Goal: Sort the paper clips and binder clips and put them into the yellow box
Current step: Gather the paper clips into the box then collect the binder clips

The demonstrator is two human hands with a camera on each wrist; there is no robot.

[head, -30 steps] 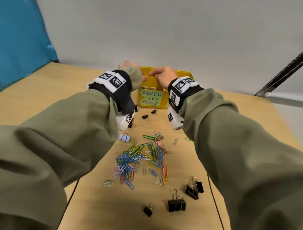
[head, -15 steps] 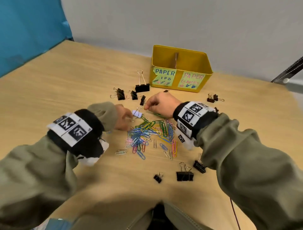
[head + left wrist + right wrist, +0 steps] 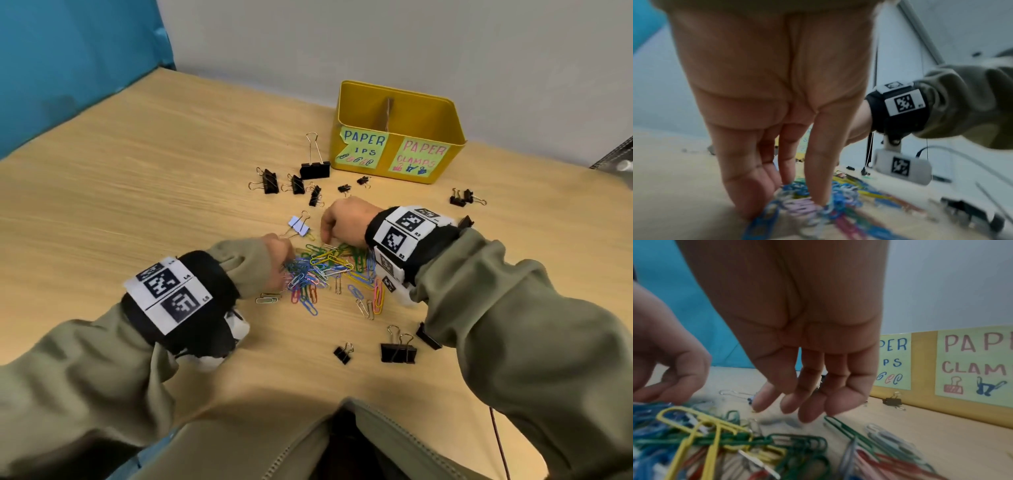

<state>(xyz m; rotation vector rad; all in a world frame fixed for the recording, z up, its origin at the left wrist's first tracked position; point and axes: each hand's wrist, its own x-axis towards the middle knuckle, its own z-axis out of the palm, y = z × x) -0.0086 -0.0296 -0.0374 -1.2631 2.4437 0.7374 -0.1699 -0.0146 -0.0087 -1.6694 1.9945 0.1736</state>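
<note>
A light wooden bench [image 3: 144,192] with a fine lengthwise grain fills the scene, backed by a plain pale grey wall [image 3: 376,41] at the far side and a blue panel [image 3: 68,61] at the far left. The yellow box [image 3: 424,113] stands at the far edge of the bench near the wall, split by a divider, with two green paper labels on its near face reading "PAPER ...IPS" and "PAPER CLAMPS". A heap of coloured paper clips [image 3: 329,270] lies in the middle of the bench. Black binder clips [image 3: 291,178] are scattered between the heap and the box, another pair [image 3: 462,198] sits at the far right, more binder clips [image 3: 397,349] lie on the near side, and one white binder clip [image 3: 298,224] rests just beyond the heap. The left hand [image 3: 279,263] is down at the left edge of the heap, its fingers [image 3: 818,170] nearly straight and the tips pressing onto the blue clips. The right hand [image 3: 342,222] hangs just over the far side of the heap, fingers [image 3: 813,395] loosely bent and holding nothing. Both arms wear olive sleeves [image 3: 513,325] with marker-tagged wristbands [image 3: 407,229].
</note>
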